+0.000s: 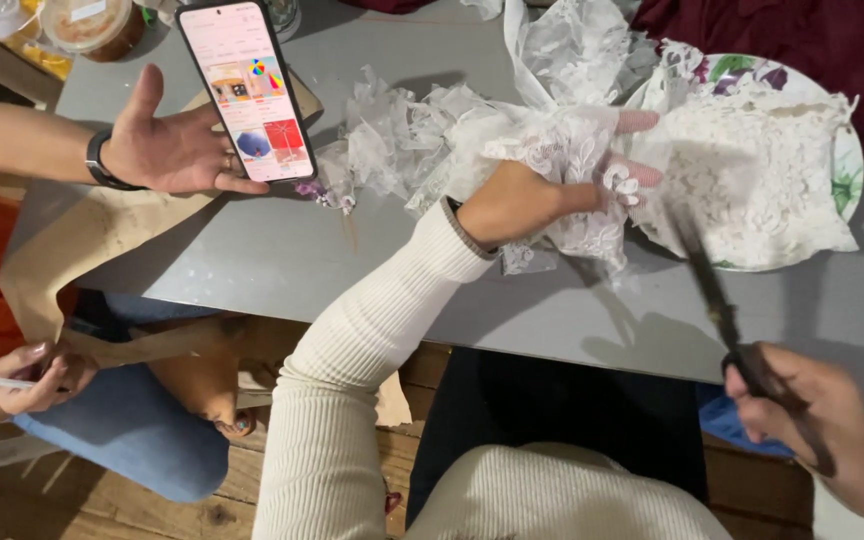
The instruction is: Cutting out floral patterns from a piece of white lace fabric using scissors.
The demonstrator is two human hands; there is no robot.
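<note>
My left hand (537, 200) is half open, fingers tucked under and gripping white lace (552, 150) over the grey tabletop (282, 260). My right hand (822, 425) is closed around scissors (717, 300), blades pointing toward the lace by my left fingers. Another person's hand (167, 145) holds a phone (245, 90) further left.

Beside us, a co-worker's hand (167, 150) with a black wristband (100, 160) props up a phone (245, 90) on the grey table (282, 250). A jar (92, 25) stands at the table's far corner. Dark red cloth (802, 40) lies beyond the floral plate (847, 170). Brown paper (72, 240) drapes over the table edge.
</note>
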